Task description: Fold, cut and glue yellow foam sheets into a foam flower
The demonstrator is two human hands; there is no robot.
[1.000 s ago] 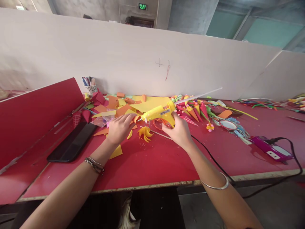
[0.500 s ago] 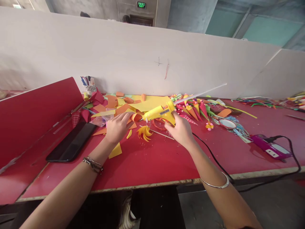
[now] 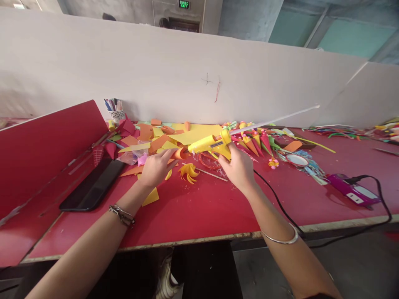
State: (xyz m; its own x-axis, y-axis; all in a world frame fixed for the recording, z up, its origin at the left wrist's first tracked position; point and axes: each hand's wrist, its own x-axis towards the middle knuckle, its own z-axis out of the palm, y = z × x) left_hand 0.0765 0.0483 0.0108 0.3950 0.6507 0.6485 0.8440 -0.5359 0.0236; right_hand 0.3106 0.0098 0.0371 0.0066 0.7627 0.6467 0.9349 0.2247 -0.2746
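Observation:
My right hand [image 3: 238, 168] is wrapped round the handle of a yellow glue gun [image 3: 207, 144]. A long clear glue stick [image 3: 277, 119] sticks out of its back end. My left hand [image 3: 157, 167] pinches a curled piece of orange paper [image 3: 181, 153], and the gun's nozzle is right at that paper; whether they touch I cannot tell. Below them on the table lies a yellow curled paper piece cut into petals [image 3: 188, 173], with a small yellow petal [image 3: 168, 175] beside it. A thin stick [image 3: 212, 175] rests to its right.
Coloured paper scraps [image 3: 193, 135] cover the back of the red table [image 3: 199, 216]. Small paper cones [image 3: 249, 145] are heaped at the right. A black phone [image 3: 93, 185] lies left, near a pen cup [image 3: 116, 114]. A black cord [image 3: 277, 201] runs near a purple power strip [image 3: 353, 191].
My left fingers, flatter before, have closed on the orange paper. The glue gun has shifted slightly right, and its glue stick reaches farther to the upper right.

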